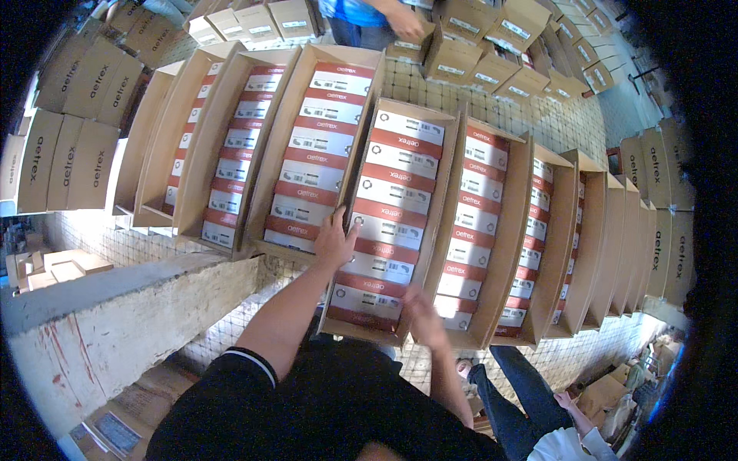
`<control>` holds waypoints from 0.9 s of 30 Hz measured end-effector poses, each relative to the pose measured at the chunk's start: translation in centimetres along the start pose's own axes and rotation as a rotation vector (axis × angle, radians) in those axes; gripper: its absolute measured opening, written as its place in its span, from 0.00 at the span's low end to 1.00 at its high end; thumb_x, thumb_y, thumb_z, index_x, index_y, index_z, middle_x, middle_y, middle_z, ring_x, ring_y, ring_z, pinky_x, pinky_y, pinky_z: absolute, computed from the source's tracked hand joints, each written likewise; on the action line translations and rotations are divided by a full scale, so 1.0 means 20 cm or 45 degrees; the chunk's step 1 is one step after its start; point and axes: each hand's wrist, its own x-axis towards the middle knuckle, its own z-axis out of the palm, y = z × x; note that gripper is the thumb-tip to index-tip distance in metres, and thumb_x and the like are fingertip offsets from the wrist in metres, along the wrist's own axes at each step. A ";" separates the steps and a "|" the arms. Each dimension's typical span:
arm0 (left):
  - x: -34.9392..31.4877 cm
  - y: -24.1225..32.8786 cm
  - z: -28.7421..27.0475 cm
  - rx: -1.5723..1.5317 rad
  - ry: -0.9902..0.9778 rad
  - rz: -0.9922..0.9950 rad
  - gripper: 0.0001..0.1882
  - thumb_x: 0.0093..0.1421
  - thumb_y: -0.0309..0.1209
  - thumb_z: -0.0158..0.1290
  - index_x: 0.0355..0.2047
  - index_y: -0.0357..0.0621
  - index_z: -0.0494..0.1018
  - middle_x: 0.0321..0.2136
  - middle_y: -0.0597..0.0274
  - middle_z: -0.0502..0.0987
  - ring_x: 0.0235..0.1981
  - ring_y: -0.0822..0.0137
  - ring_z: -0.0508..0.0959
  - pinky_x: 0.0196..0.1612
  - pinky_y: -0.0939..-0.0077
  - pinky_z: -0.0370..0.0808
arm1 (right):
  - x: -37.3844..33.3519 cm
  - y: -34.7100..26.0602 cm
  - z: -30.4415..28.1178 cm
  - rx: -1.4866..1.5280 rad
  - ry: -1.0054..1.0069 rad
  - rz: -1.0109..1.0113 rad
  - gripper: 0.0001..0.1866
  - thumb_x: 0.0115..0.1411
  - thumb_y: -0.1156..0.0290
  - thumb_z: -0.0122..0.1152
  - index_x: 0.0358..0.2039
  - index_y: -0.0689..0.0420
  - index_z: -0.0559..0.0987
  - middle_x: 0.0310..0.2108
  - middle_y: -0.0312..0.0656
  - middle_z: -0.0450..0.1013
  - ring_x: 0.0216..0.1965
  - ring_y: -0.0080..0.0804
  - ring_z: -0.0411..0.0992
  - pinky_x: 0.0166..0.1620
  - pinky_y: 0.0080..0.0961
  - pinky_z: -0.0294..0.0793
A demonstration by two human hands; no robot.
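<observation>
An open cardboard carton (436, 230) stands before me, holding a row of several red-and-white boxes (393, 197). My left hand (336, 240) grips the upper edge of its left wall, where it meets the neighbouring carton (265, 154). The thumb lies on the side toward the boxes. Near the carton's right wall, low in the view, is my right hand (423, 313). Motion smears it, so its fingers cannot be made out. On the right, another open carton (500, 223) holds similar boxes.
More open cartons run in a row to both sides. Closed cartons (77, 154) are stacked at the left, others (488, 73) at the back. A stained concrete ledge (100, 330) juts in at the lower left. One person (361, 19) stands beyond the row; another (530, 399) is at the lower right.
</observation>
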 end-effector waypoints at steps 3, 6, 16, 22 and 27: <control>0.00 -0.19 -0.12 -0.363 -0.027 0.354 0.35 0.61 0.46 0.47 0.64 0.48 0.50 0.47 0.41 0.69 0.50 0.46 0.70 0.53 0.55 0.68 | 0.05 -0.19 -0.21 0.314 0.537 -0.230 0.23 0.68 0.58 0.44 0.57 0.60 0.66 0.47 0.45 0.72 0.46 0.33 0.71 0.49 0.29 0.70; -0.06 -0.51 -0.32 -0.042 -0.152 0.233 0.31 0.58 0.41 0.51 0.60 0.42 0.59 0.50 0.43 0.68 0.50 0.48 0.70 0.54 0.57 0.67 | 0.03 -0.27 -0.20 0.212 0.676 -0.141 0.22 0.67 0.58 0.46 0.55 0.60 0.67 0.45 0.41 0.72 0.42 0.27 0.71 0.43 0.25 0.71; -0.17 -0.92 -0.71 0.400 -0.122 0.354 0.20 0.54 0.30 0.52 0.48 0.39 0.68 0.44 0.47 0.68 0.46 0.48 0.72 0.47 0.58 0.73 | 0.35 -0.26 0.93 -1.106 0.370 -0.271 0.32 0.58 0.59 0.58 0.60 0.53 0.62 0.57 0.62 0.58 0.53 0.58 0.65 0.52 0.43 0.70; -0.14 -0.98 -0.76 0.422 -0.238 0.419 0.21 0.56 0.26 0.47 0.51 0.34 0.66 0.41 0.48 0.68 0.44 0.52 0.73 0.40 0.64 0.78 | 0.56 -0.31 1.23 -1.478 0.577 0.106 0.34 0.55 0.58 0.60 0.62 0.46 0.61 0.61 0.61 0.49 0.57 0.61 0.61 0.58 0.46 0.61; -0.04 -0.99 -0.76 0.516 -0.214 0.652 0.16 0.54 0.26 0.49 0.44 0.36 0.69 0.39 0.44 0.73 0.40 0.54 0.78 0.37 0.64 0.78 | 0.62 -0.29 1.29 -1.555 0.422 0.268 0.24 0.55 0.57 0.58 0.51 0.49 0.69 0.53 0.54 0.60 0.56 0.48 0.64 0.60 0.45 0.57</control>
